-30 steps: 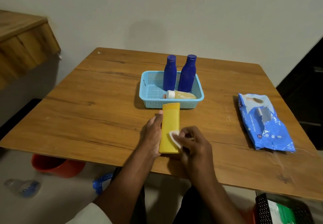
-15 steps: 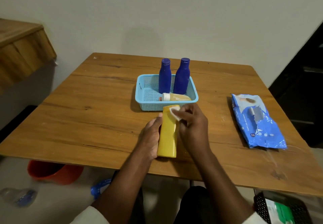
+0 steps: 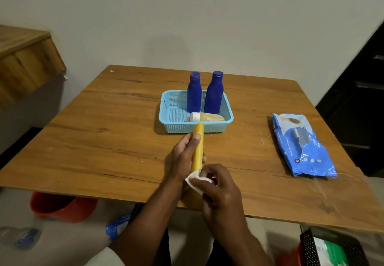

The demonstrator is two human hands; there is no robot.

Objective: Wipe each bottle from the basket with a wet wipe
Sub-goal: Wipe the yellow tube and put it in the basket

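Observation:
My left hand (image 3: pixel 184 153) grips a yellow bottle (image 3: pixel 197 149), turned on its narrow edge and pointing away from me, just in front of the basket. My right hand (image 3: pixel 218 191) pinches a white wet wipe (image 3: pixel 194 179) against the bottle's near end. The light blue basket (image 3: pixel 168 108) sits mid-table and holds two upright dark blue bottles (image 3: pixel 194 95) (image 3: pixel 214 95), plus a small pale yellow bottle with a white cap (image 3: pixel 207 117) lying on its side.
A blue pack of wet wipes (image 3: pixel 301 147) lies on the wooden table (image 3: pixel 104 137) at the right. Under the table's near edge are a red bucket (image 3: pixel 60 206), a clear plastic bottle (image 3: pixel 19 237) and a black crate (image 3: pixel 330 249).
My right hand has drawn the wipe from the bottle's far end back to its near end. My left hand has turned the yellow bottle from its flat face onto its narrow edge.

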